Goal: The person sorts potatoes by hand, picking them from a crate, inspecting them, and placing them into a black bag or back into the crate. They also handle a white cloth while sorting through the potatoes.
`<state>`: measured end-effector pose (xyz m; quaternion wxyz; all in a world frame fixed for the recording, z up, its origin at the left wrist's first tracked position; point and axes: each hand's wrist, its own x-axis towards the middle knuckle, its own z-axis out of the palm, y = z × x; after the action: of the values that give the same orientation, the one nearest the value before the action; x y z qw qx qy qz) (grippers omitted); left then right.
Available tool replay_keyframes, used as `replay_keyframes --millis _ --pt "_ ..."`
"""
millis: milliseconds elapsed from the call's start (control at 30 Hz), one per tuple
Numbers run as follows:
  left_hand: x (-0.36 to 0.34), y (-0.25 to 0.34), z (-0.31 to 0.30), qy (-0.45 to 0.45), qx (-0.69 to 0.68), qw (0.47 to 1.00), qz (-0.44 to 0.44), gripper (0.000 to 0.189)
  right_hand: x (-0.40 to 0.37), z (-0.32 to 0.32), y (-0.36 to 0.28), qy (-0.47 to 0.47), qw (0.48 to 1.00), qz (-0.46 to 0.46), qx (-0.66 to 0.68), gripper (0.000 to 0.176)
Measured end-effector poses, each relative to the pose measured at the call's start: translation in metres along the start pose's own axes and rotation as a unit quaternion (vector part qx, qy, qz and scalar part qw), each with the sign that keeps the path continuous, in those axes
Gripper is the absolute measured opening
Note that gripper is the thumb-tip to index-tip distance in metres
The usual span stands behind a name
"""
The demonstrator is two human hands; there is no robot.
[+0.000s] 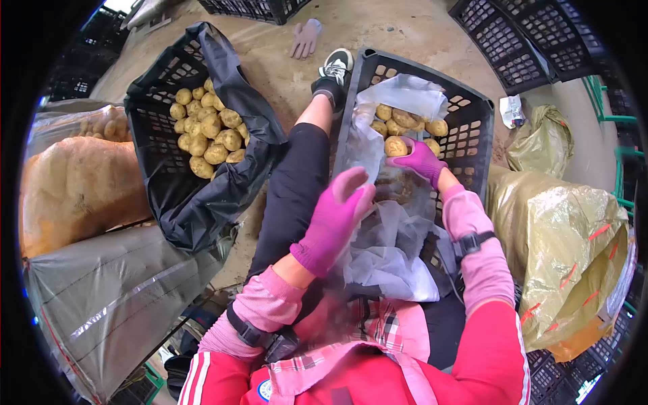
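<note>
My right hand [421, 160], in a pink glove, closes around a potato [395, 146] inside the black plastic crate [471, 138]. More potatoes [405, 119] lie past it at the crate's far end, on a translucent plastic liner [391, 233] that bunches up towards me. My left hand [341, 212], gloved the same way, hovers over the crate's left side. Its fingers and thumb stand apart, with nothing between them.
To the left, a crate with a dark liner [239, 88] holds several potatoes [210, 125]. Filled bags [88, 179] stand further left. A yellowish sack [567, 236] is at the right. A loose glove [306, 38] lies on the floor; black crates [526, 37] stand behind.
</note>
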<state>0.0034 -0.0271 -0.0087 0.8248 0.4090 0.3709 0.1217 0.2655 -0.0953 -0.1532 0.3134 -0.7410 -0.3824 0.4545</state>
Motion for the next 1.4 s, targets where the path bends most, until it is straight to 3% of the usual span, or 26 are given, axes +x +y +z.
replay_keyframes --millis 67,100,200,267,333,500,533,600,633,700,800,900,967,1000,1100,1200,1267,1367,1400 --pt "0.002 -0.005 -0.002 0.009 -0.013 1.000 -0.002 0.049 -0.058 -0.015 -0.067 -0.103 0.974 0.016 0.199 0.071" --pt "0.001 -0.006 -0.001 0.012 -0.020 1.000 -0.009 0.049 -0.084 -0.017 -0.088 -0.152 0.937 0.008 0.314 0.067" --pt "0.014 -0.030 -0.012 -0.110 0.102 0.986 0.075 0.049 -0.140 0.000 -0.127 -0.170 0.834 -0.006 0.525 0.061" --pt "0.004 -0.010 -0.002 -0.178 0.121 0.972 0.099 0.049 -0.159 0.016 -0.145 -0.124 0.835 -0.088 0.529 0.060" --pt "0.003 -0.014 -0.004 -0.167 0.126 0.970 0.122 0.047 -0.170 0.025 -0.144 -0.084 0.805 -0.117 0.575 0.063" --pt "0.017 -0.039 -0.019 -0.120 0.049 0.986 0.103 0.048 -0.180 0.025 -0.159 0.087 0.934 -0.108 0.328 0.078" --pt "0.023 -0.045 -0.021 -0.126 0.020 0.988 0.084 0.057 -0.177 0.030 -0.151 0.130 0.952 -0.125 0.248 0.079" --pt "0.025 -0.047 -0.021 -0.132 0.074 0.981 0.121 0.071 -0.175 0.032 -0.150 0.186 0.965 -0.160 0.096 0.080" --pt "0.025 -0.048 -0.024 -0.130 0.157 0.963 0.176 0.072 -0.174 0.034 -0.152 0.191 0.963 -0.168 0.087 0.080" --pt "0.022 -0.044 -0.027 -0.134 0.152 0.967 0.158 0.074 -0.172 0.038 -0.154 0.198 0.960 -0.184 0.071 0.080" --pt "0.014 -0.031 -0.024 -0.163 -0.006 0.987 0.010 0.073 -0.169 0.038 -0.151 0.208 0.960 -0.184 0.036 0.077" --pt "-0.004 -0.001 -0.008 -0.207 0.014 0.977 -0.057 0.057 -0.170 0.035 -0.147 0.186 0.965 -0.180 0.032 0.073" --pt "-0.019 0.026 0.009 -0.212 -0.042 0.958 -0.188 0.061 -0.171 0.032 -0.141 0.137 0.969 -0.197 0.058 0.073" --pt "-0.019 0.024 0.009 -0.215 -0.043 0.957 -0.190 0.064 -0.172 0.031 -0.138 0.112 0.969 -0.206 0.072 0.073" --pt "-0.016 0.016 0.005 -0.219 -0.054 0.959 -0.173 0.060 -0.176 0.027 -0.141 0.016 0.929 -0.209 0.305 0.074" --pt "-0.008 0.000 0.009 -0.219 0.054 0.974 -0.013 0.056 -0.181 0.025 -0.161 0.094 0.967 -0.237 -0.008 0.068" --pt "-0.010 -0.001 0.010 -0.223 0.203 0.941 0.156 0.053 -0.182 0.026 -0.160 0.078 0.974 -0.211 0.011 0.059" --pt "-0.018 0.012 0.008 -0.220 -0.105 0.960 -0.142 0.053 -0.179 0.031 -0.157 0.096 0.972 -0.206 0.053 0.033" --pt "-0.020 0.012 0.009 -0.217 -0.088 0.965 -0.117 0.054 -0.177 0.032 -0.158 0.109 0.970 -0.210 0.056 0.034"
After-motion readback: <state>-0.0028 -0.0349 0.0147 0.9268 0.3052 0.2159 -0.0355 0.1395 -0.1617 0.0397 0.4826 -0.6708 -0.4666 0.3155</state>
